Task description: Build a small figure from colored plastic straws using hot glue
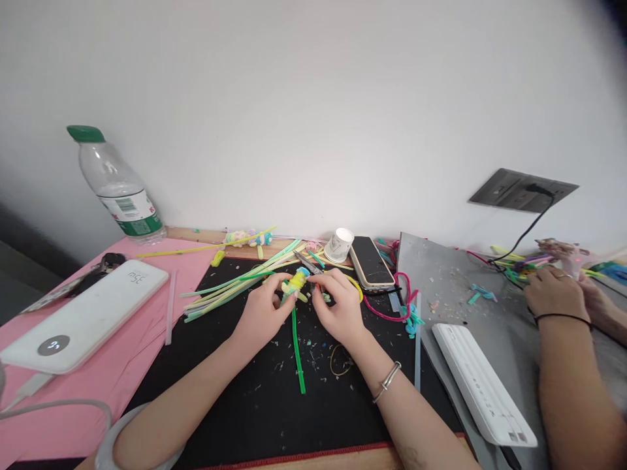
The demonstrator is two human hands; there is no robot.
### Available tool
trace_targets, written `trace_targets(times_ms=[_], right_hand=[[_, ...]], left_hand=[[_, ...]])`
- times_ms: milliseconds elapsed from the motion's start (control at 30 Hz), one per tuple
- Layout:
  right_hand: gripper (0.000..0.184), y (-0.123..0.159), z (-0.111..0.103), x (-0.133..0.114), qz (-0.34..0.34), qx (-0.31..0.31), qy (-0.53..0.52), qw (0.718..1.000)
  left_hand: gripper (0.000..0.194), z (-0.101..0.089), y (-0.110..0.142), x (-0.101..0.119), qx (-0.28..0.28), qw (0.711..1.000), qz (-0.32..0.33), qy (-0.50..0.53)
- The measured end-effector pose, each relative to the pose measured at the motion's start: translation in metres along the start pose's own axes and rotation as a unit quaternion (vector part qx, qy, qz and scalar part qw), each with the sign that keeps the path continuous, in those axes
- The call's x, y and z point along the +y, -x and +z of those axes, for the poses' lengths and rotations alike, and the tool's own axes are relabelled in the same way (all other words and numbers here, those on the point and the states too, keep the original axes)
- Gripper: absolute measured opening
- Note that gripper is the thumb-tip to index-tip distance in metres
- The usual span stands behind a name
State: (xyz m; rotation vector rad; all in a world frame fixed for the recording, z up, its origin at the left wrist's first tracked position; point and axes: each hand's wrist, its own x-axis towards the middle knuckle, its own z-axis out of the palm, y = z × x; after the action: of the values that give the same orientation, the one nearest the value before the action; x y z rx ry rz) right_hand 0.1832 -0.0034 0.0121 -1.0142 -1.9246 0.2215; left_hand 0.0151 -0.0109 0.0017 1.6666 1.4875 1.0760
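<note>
Between my hands is a small figure of fuzzy pipe cleaners (295, 282), yellow and pale green with a blue top. My left hand (267, 307) is closed on its left side, thumb and fingers pinching it. On the other side my right hand (340, 307) has its fingers bent together at the figure's edge; its fingertips are partly hidden. Just behind the fingers lie scissors (308, 262), blades showing and handles mostly covered by my right hand. A green pipe cleaner (298, 356) lies below the figure on the black mat (245, 398).
Loose pipe cleaners (235, 294) lie behind my left hand. A paper cup (339, 245) and a phone (372, 261) stand near the wall. Power banks (93, 320) lie left and right. A bottle (122, 189) is back left. At right, another person's hands (558, 297) work.
</note>
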Motion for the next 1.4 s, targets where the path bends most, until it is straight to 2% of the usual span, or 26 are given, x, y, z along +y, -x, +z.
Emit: trace_targets(times_ms=[133, 233, 400, 567, 733, 800, 900, 967, 1067, 1133, 1200, 1300, 1400], right_hand=[[0.019, -0.002, -0.012, 0.014, 0.067, 0.096, 0.03, 0.993], [0.018, -0.002, -0.019, 0.03, 0.13, 0.125, 0.052, 0.982], [0.013, -0.003, -0.017, 0.038, 0.127, 0.058, 0.058, 0.989], [0.011, -0.001, -0.008, 0.03, 0.097, -0.021, 0.066, 0.993], [0.008, 0.003, -0.002, 0.031, 0.093, -0.106, 0.083, 0.987], [0.01, 0.003, -0.002, 0.032, 0.096, -0.095, 0.08, 0.988], [0.014, 0.001, -0.005, 0.03, 0.104, -0.039, 0.063, 0.992], [0.016, -0.001, -0.009, 0.028, 0.102, -0.037, 0.034, 0.993], [0.016, -0.006, -0.021, 0.026, 0.099, -0.143, -0.048, 0.984], [0.013, -0.008, -0.031, 0.024, 0.119, -0.239, -0.102, 0.958], [0.009, -0.01, -0.04, 0.022, 0.155, -0.309, -0.131, 0.929], [0.006, -0.011, -0.049, 0.019, 0.183, -0.356, -0.136, 0.906], [0.008, -0.011, -0.05, 0.015, 0.176, -0.394, -0.116, 0.895]], left_hand=[[0.034, -0.002, -0.002, -0.003, 0.033, 0.993, -0.05, 0.103], [0.043, -0.003, -0.006, -0.008, 0.079, 0.969, -0.085, 0.218], [0.047, -0.004, -0.012, -0.015, 0.131, 0.938, -0.097, 0.306], [0.046, -0.005, -0.012, -0.014, 0.137, 0.922, -0.114, 0.343], [0.046, -0.007, -0.013, -0.014, 0.149, 0.918, -0.111, 0.35], [0.046, -0.008, -0.014, -0.013, 0.166, 0.913, -0.104, 0.358], [0.044, -0.012, -0.016, -0.012, 0.198, 0.901, -0.089, 0.374], [0.043, -0.014, -0.017, -0.011, 0.209, 0.897, -0.084, 0.381], [0.042, -0.016, -0.018, -0.011, 0.213, 0.894, -0.091, 0.384], [0.042, -0.016, -0.018, -0.012, 0.215, 0.89, -0.099, 0.389], [0.043, -0.016, -0.019, -0.012, 0.217, 0.887, -0.103, 0.394], [0.045, -0.015, -0.019, -0.011, 0.207, 0.889, -0.103, 0.396], [0.046, -0.015, -0.019, -0.01, 0.198, 0.893, -0.099, 0.392]])
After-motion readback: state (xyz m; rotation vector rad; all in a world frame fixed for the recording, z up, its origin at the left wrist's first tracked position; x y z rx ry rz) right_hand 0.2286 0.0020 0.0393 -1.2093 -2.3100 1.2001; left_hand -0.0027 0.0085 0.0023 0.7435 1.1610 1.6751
